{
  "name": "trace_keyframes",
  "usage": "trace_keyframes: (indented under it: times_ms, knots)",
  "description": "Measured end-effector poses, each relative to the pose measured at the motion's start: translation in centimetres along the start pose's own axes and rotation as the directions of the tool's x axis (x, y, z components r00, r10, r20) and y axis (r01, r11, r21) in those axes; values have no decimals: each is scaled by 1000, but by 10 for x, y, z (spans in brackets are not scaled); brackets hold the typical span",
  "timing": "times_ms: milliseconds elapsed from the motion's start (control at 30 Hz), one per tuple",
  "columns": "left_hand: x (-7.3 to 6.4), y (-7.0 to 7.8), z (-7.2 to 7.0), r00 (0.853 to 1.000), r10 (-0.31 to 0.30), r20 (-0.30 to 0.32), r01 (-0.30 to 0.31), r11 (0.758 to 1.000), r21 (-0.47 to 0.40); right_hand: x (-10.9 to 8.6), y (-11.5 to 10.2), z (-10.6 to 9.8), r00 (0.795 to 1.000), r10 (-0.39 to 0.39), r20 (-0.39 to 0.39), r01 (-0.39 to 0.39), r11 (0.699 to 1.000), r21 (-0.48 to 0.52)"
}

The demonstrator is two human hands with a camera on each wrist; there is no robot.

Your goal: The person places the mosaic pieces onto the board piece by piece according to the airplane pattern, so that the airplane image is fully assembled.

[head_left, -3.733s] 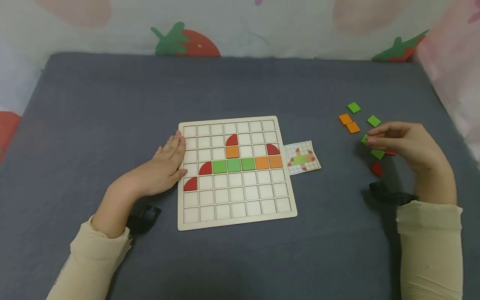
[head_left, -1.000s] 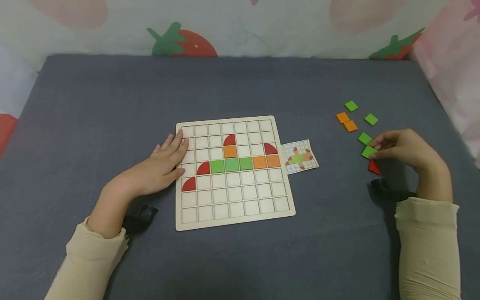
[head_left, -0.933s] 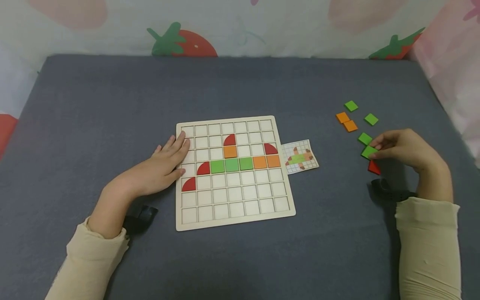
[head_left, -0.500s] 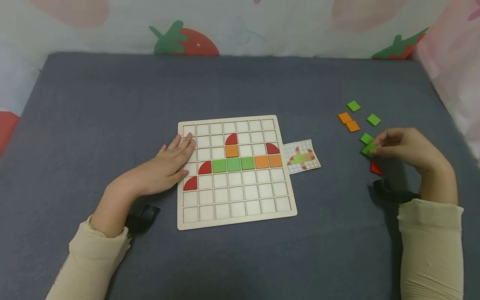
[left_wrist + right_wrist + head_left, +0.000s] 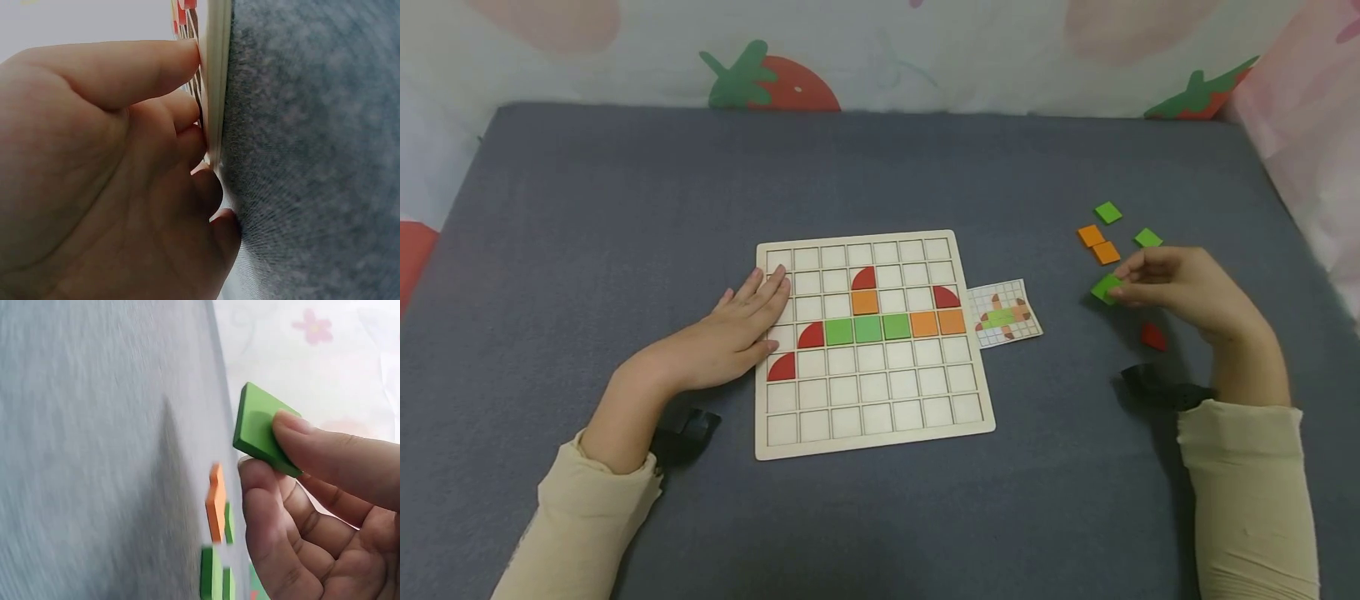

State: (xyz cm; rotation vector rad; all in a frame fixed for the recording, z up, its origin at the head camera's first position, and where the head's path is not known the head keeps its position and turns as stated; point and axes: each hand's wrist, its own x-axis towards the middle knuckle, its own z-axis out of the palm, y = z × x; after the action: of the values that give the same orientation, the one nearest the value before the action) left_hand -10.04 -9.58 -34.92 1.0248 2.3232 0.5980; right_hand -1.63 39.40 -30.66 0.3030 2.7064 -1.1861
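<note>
My right hand (image 5: 1195, 296) pinches a green square tile (image 5: 1107, 289) between thumb and fingers. In the right wrist view the tile (image 5: 262, 428) is held up off the grey cloth, its flat face under the thumb (image 5: 337, 456). My left hand (image 5: 722, 337) rests on the left rim of a wooden grid board (image 5: 872, 421), fingers straight and spread over its edge cells; the left wrist view shows the fingertips at the board's edge (image 5: 215, 81). On the board lie a row of green and orange square tiles (image 5: 867, 328) and several red quarter-round tiles (image 5: 781, 367).
A small printed pattern card (image 5: 1000, 333) pokes out from the board's right edge. Loose tiles lie at the right: green squares (image 5: 1107, 212), two orange squares (image 5: 1090, 237) and a red piece (image 5: 1153, 336). A green tile (image 5: 207, 575) near the right hand shows in its wrist view.
My right hand has picked up the green tile from the loose pieces and moved left with it. My left fingers have slid a little further onto the board.
</note>
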Motion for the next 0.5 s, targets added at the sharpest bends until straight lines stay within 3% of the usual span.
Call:
trace_keyframes:
  times_ms: [500]
  knots:
    - [-1,0,-2,1000,15,14,-15,1000,-9,1,-39,36,990,-127,56,126,992,22]
